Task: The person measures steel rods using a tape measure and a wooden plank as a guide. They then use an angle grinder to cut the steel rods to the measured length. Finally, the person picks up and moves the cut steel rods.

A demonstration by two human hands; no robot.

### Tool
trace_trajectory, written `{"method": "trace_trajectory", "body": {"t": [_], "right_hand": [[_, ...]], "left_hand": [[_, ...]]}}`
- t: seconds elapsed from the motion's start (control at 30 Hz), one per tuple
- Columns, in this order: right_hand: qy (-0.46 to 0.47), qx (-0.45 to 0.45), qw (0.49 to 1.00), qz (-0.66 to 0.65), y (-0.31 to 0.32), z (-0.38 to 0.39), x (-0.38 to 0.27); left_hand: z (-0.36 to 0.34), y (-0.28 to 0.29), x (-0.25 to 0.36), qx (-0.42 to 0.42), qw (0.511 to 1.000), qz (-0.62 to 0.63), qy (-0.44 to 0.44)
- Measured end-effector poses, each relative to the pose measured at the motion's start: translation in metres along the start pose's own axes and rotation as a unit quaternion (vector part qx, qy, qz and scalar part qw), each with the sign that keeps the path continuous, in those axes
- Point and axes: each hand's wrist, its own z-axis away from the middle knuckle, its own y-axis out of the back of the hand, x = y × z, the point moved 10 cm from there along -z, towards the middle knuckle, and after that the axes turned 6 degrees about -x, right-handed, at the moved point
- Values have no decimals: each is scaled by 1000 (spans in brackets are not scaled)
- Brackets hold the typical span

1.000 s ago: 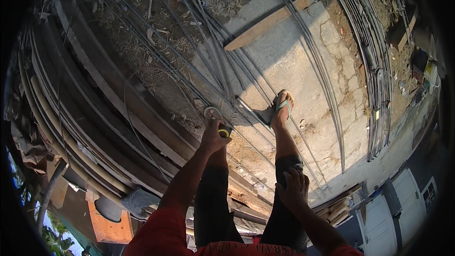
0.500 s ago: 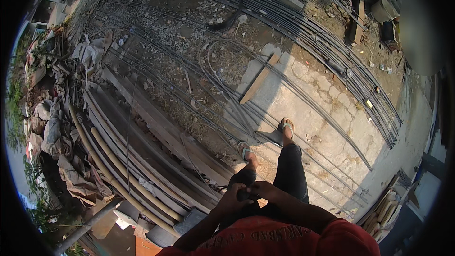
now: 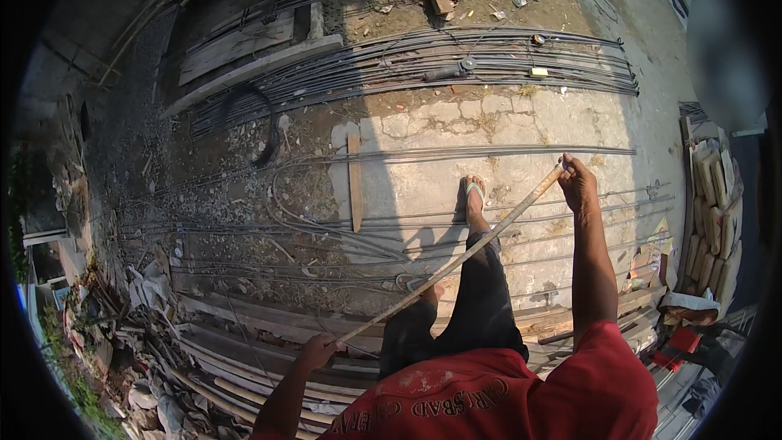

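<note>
Figure: person standing on a paved concrete slab (image 3: 529, 126), holding a long thin rod (image 3: 456, 259) in both hands. The right hand (image 3: 577, 183) was closed around the rod's far end, out over the slab; the left hand (image 3: 316, 350) was closed around its near end, low beside the person's left knee. The rod ran on a slant between the two, crossing above the sandalled foot (image 3: 475, 195) planted on the slab. Judged from this pose, the step in hand was lifting or carrying the rod clear of the ground; any further move would call for both grips to stay firm and the long ends to be swung with care. On the far side of the slab lay a long bundle of steel bars (image 3: 423, 65); loose bars (image 3: 505, 151) crossed the slab itself, and a wooden plank (image 3: 353, 183) lay at its left edge. Stacked timber (image 3: 244, 334) bordered its near side. Open footing lay mainly on the bare slab around the foot.
</note>
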Motion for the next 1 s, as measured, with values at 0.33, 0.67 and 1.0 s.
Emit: {"method": "trace_trajectory", "body": {"t": [0.33,0.67,1.0], "right_hand": [[-276,127,951,-59,-20,49,259],[-164,432,879,116,302,-175,142],[-133,407,904,-22,414,-258,54]], "left_hand": [[-272,-12,338,-144,983,-108,-26],[-313,83,495,-148,977,-95,122],[-418,28,704,-90,981,-171,-11]]}}
